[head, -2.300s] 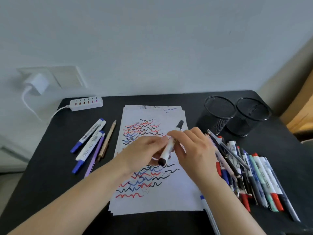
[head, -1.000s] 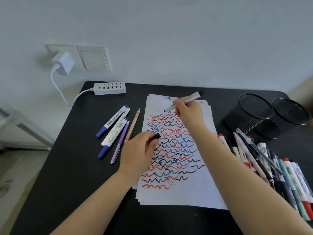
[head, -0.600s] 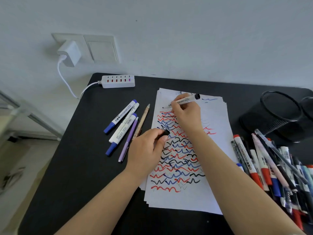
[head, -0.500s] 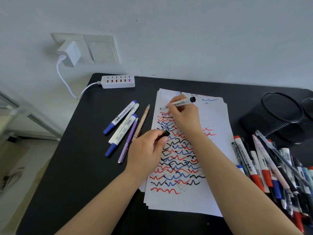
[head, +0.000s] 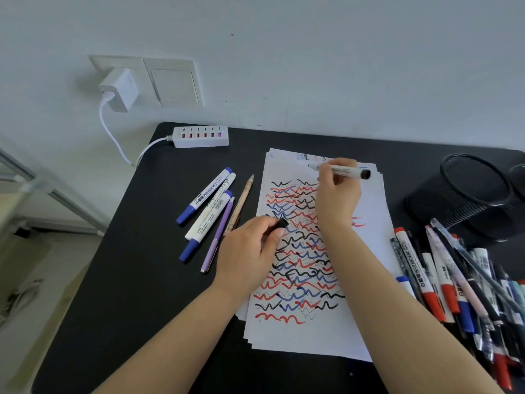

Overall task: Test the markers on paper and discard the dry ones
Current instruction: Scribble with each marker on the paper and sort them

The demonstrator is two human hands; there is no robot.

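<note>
On paper [head: 366,231]: my right hand [head: 336,199] grips black marker [head: 339,169], tip at top edge; left hand [head: 250,251] pinches cap [head: 282,223]. Sheet scribble-filled; untested pile [head: 454,280] remains right; four sorted pens [head: 211,211] left.

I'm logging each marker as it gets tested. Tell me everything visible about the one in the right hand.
The marker is a white-barrelled whiteboard type with printed lettering and a black end plug. It is uncapped, lying nearly level, tip pointing left at the top of the paper stack. The right hand grips its middle; the left hand pinches a black cap.
</note>
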